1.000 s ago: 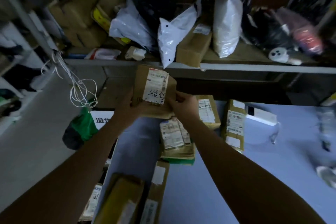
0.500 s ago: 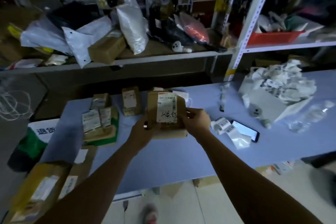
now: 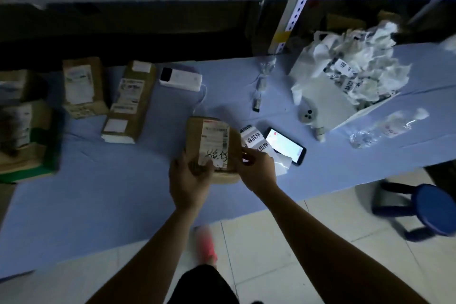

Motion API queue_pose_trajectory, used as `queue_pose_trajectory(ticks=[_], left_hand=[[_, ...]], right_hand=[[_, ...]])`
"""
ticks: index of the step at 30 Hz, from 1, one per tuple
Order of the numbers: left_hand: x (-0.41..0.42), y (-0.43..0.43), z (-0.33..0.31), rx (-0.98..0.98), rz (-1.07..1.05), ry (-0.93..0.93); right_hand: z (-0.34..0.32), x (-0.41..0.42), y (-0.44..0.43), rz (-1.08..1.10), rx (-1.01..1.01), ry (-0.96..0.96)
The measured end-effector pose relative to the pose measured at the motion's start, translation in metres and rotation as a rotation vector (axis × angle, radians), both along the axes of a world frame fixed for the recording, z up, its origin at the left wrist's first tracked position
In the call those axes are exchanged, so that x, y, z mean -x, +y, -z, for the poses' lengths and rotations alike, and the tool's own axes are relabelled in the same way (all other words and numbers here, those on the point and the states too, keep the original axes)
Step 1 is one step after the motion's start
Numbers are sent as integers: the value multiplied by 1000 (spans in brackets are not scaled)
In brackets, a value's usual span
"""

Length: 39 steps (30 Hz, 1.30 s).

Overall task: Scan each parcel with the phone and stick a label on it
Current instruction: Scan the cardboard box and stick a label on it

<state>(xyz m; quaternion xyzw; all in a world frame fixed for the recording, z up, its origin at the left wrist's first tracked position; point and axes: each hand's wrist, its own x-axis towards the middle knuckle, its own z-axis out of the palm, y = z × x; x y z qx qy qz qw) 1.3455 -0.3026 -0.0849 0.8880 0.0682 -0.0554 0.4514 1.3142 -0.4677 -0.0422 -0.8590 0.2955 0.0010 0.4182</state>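
A brown cardboard parcel (image 3: 212,140) with a white shipping label and black handwriting sits low over the blue table (image 3: 103,195). My left hand (image 3: 188,180) grips its near left corner, thumb on the label. My right hand (image 3: 256,170) holds its right edge. Just to the right lies a strip of white labels (image 3: 254,139) printed with black characters, and beyond it a phone (image 3: 285,145) with a lit screen, face up.
Several more brown parcels (image 3: 129,101) lie along the table's left and back. A white power bank (image 3: 180,79), a white box of crumpled label backing (image 3: 345,86) and a plastic bottle (image 3: 385,128) sit further back and right. A blue stool (image 3: 429,207) stands beside the table.
Both hands carried the parcel from the shelf area on the left to the table beside the phone and lowered it. The view swung right and down.
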Motion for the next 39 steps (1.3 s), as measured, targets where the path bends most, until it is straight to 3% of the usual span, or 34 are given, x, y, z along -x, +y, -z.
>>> queue_pose_trajectory(ticks=[7, 14, 18, 21, 26, 32, 36, 39], left_hand=[[-15, -21, -14, -135, -87, -99], [-20, -32, -28, -163, -156, -96], [-13, -43, -33, -230, -235, 21], [-10, -45, -35, -307, -182, 75], [1, -44, -41, -221, -194, 165], [-1, -41, -43, -232, -190, 173], [-2, -58, -39, -262, -265, 164], [-1, -67, -34, -279, -311, 190]], right_hand=[[0, -36, -96, -14, 211, -86], [44, -54, -170, -389, 426, 309], [61, -56, -183, -482, 426, 348], [67, -57, -191, -533, 414, 324], [62, -64, -201, -507, 386, 279], [17, -95, -181, -407, 331, 44], [-20, -101, -145, -577, 147, -6], [-44, -94, -124, -800, 161, 35]])
